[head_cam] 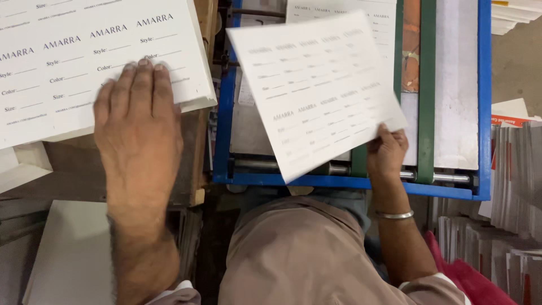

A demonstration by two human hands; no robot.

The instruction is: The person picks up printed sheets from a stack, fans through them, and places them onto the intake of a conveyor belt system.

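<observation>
My right hand (387, 151) pinches the lower right corner of a white printed sheet (313, 90), holding it tilted above the blue-framed machine (223, 113). A silver bangle sits on that wrist. My left hand (137, 121) lies flat, fingers together, on the near edge of a stack of white printed sheets (84, 62) at the left. Both sheets carry rows of small label forms.
The machine has a metal roller (451, 178) along its near edge, a green vertical band (427, 85) and another printed sheet lying at its far end. Stacks of cut paper (514, 186) stand at the right. White boards (73, 254) lie at the lower left.
</observation>
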